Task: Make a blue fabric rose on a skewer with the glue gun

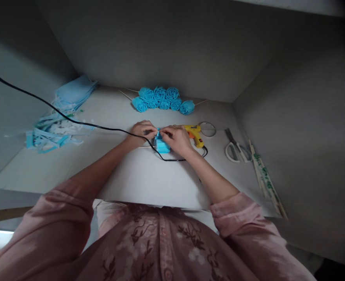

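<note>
Centrally in the frame, the left hand point(143, 128) and right hand point(177, 138) pinch a small blue piece point(158, 134) between them, above blue layers point(163, 147).

Left hand point(144, 128), right hand point(176, 137): two in all
Blue flowers point(164, 104): eight distinguishable, overlapping
Glue gun point(194, 134): one
Black cord point(100, 127): one
Scissors point(233, 152): one pair
Ring point(210, 135): one
Masks point(75, 93): one stack, layers uncountable
Blue strips point(52, 145): one heap, number unclear
Sticks point(260, 175): several, overlapping
Blue pieces point(162, 147): number unclear
</note>
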`<state>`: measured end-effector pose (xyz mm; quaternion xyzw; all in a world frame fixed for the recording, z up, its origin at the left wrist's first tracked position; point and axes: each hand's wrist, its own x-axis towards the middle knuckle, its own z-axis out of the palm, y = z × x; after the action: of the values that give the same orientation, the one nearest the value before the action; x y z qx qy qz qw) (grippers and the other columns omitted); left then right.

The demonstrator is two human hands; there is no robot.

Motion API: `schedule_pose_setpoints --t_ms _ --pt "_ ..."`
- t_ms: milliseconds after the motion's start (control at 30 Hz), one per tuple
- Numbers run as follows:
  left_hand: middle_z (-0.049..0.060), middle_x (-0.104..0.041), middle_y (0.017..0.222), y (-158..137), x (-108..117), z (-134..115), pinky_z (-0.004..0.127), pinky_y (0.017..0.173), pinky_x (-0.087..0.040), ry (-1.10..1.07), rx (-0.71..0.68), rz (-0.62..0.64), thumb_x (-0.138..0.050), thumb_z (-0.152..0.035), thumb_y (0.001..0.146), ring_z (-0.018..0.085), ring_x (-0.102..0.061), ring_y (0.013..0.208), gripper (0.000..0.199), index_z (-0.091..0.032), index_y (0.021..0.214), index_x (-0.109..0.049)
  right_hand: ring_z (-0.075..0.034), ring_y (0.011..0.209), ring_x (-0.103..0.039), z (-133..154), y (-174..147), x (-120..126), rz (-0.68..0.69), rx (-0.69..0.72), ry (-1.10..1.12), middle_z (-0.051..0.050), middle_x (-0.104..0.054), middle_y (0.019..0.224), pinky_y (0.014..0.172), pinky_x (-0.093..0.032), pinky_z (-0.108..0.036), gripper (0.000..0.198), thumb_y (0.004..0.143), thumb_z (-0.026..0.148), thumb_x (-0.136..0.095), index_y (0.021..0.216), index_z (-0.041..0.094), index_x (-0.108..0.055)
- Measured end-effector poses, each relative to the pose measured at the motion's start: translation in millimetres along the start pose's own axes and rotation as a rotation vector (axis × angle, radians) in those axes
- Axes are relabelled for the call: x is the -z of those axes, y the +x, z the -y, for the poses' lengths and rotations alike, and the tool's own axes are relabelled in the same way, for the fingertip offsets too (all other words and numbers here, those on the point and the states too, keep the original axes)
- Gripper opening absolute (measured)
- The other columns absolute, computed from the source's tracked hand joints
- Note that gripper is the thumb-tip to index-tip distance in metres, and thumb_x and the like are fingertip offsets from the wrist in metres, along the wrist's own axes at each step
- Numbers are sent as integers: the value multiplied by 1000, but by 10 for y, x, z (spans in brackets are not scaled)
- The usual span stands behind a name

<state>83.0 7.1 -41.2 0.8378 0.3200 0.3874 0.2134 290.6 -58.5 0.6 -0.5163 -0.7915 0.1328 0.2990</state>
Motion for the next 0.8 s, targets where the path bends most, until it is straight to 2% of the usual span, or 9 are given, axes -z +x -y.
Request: schedule_pose_setpoints --t_ms 100,200,500,600,700,800 --pt "5 -75 80 2 -8 6 31 78 -52 4 -32 -6 -68 -28 87 19 -67 79 15 -21 79 -79 -24 90 -69 8 7 -5 -22 -21 5 -5 -81 91 90 -40 -39 15 96 28 -65 89 24 -77" --pt "5 -74 78 3 -16 8 31 77 -52 7 -52 -3 -69 -29 88 19 -67 79 15 -21 80 -80 -24 86 -69 -5 12 -12 -24 -24 18 -4 -81 87 89 -40 -38 15 95 25 -65 86 23 -77" --pt "6 -75 81 2 2 -15 31 79 -53 -14 -27 26 -70 -31 89 19 -68 80 17 -21 80 -79 -23 85 -69 -25 23 -34 -55 -36 40 -3 -80 85 89 -43 -37 16 90 20 -64 84 24 -78" --pt "6 -74 80 -4 12 -38 31 79 -53 -33 -6 20 -69 -30 89 20 -68 80 16 -21 80 -78 -23 85 -70 -41 26 -7 -47 -40 108 -4 -80 87 89 -46 -36 17 90 21 -63 83 23 -78" --pt "6 -73 80 -14 17 -59 31 78 -53 -48 16 7 -66 -28 89 19 -67 80 16 -20 80 -77 -23 90 -72 -89 28 59 -52 -53 252 -5 -81 95 88 -49 -36 22 92 23 -58 91 22 -80" --pt "6 -72 80 -21 14 -72 30 77 -52 -64 22 3 -64 -28 88 19 -66 80 17 -20 80 -76 -25 100 -70 -144 35 113 -124 -56 260 -7 -80 108 95 -51 -39 26 92 24 -58 107 22 -79"
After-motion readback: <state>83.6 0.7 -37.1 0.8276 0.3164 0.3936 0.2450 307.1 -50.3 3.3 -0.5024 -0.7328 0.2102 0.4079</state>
